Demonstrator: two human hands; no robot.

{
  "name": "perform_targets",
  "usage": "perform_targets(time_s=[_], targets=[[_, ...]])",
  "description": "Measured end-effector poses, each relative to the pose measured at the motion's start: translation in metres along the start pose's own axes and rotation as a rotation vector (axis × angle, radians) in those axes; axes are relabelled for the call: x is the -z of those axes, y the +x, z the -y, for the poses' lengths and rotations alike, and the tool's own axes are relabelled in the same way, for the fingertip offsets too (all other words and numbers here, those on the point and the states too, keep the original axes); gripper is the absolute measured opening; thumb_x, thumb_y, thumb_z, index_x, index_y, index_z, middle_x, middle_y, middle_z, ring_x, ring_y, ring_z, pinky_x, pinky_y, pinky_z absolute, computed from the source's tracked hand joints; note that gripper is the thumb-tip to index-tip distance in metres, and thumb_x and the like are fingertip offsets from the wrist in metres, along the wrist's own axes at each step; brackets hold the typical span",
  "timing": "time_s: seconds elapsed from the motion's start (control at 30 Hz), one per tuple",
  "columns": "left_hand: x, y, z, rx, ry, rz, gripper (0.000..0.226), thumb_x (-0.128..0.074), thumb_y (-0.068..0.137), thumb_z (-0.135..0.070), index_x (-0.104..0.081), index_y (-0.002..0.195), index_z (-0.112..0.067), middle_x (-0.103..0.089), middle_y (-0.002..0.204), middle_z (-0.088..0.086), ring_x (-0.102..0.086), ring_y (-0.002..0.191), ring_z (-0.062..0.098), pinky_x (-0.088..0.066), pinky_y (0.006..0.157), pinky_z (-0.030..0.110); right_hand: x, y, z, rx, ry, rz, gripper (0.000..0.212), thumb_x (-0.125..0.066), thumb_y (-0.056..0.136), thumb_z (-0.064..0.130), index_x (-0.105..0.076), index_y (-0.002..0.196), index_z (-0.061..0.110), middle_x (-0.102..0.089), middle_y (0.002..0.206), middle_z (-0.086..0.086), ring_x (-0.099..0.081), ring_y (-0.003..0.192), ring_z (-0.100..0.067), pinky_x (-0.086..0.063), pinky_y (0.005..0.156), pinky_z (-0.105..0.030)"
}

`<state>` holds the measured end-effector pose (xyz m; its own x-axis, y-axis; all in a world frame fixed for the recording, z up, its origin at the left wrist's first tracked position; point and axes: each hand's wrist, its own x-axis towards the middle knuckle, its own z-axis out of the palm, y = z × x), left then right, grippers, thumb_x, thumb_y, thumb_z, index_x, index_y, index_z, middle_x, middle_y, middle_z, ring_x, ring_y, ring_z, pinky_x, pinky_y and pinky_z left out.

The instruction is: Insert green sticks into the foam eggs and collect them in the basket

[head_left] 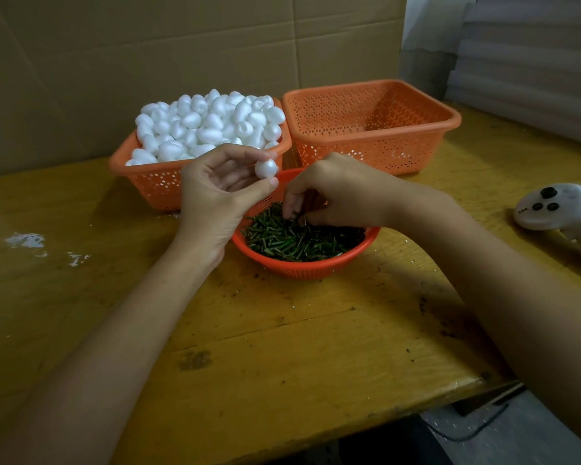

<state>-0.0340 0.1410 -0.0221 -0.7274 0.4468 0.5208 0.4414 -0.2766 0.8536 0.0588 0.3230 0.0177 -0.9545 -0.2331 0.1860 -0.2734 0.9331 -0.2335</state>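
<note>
Bench obs., standing by the person's shoulder. Clock directions are taken from the round basket [302, 261], which sits mid-table [282, 347].

- Round orange basket: filled with green sticks [282, 241], lying loose in all directions.
- 10 o'clock: rectangular orange basket [141, 182] heaped above its rim with white foam eggs [208, 125].
- 1 o'clock: a second rectangular orange basket [376, 129], just beside the first; only its perforated walls show inside.
- 3 o'clock, well apart: white handheld controller [557, 209] with dark buttons, lying on the table.
- 9 o'clock, well apart: white foam crumbs [26, 240] scattered on the wood.
- 12 o'clock, behind it all: cardboard sheet [182, 45] standing as a backdrop.

Left hand [215, 193]: raised at 11 o'clock, over the basket's far-left rim. Thumb and fingertips pinch one foam egg [266, 168] (no stick visible in it); the other fingers are loosely curled.

Right hand [329, 193]: comes in from 3 o'clock, fingers curled downward with the tips in the stick pile and the thumb drawn in towards them. Whether a stick is actually gripped, I cannot tell.
</note>
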Motion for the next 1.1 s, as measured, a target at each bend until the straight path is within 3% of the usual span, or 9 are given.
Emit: perform_targets(time_s=[0.27,0.73,1.1], targets=[[0.0006,0.0001,-0.0009,0.002,-0.007,0.011,0.032,-0.079,0.08,0.018,-0.068,0.094,-0.007,-0.079,0.113,0.013,-0.077,0.109,0.029,-0.06,0.098,0.035,-0.0003,0.0004,-0.0001,-0.005,0.007,-0.003,0.037,-0.076,0.079,0.003,-0.079,0.106,0.027,-0.076,0.098,0.013,-0.068,0.093,-0.003,-0.052,0.093,-0.035],[-0.0024,-0.0016,-0.0035,-0.008,0.048,0.003,0.029,-0.08,0.082,0.014,-0.071,0.105,0.0,-0.079,0.11,0.015,-0.077,0.106,0.028,-0.06,0.099,0.036,-0.0005,-0.0001,-0.0001,0.0,0.005,-0.008,0.037,-0.078,0.079,0.003,-0.079,0.106,0.028,-0.075,0.097,0.014,-0.068,0.093,-0.003,-0.053,0.092,-0.034],[-0.0005,-0.0002,-0.0007,-0.038,0.063,0.046,0.029,-0.083,0.082,0.01,-0.076,0.103,-0.008,-0.081,0.109,0.009,-0.077,0.106,0.025,-0.059,0.094,0.031,-0.0018,0.0005,-0.0018,0.005,0.01,-0.013,0.036,-0.078,0.079,0.004,-0.079,0.105,0.029,-0.075,0.095,0.014,-0.068,0.09,-0.001,-0.054,0.091,-0.036]])
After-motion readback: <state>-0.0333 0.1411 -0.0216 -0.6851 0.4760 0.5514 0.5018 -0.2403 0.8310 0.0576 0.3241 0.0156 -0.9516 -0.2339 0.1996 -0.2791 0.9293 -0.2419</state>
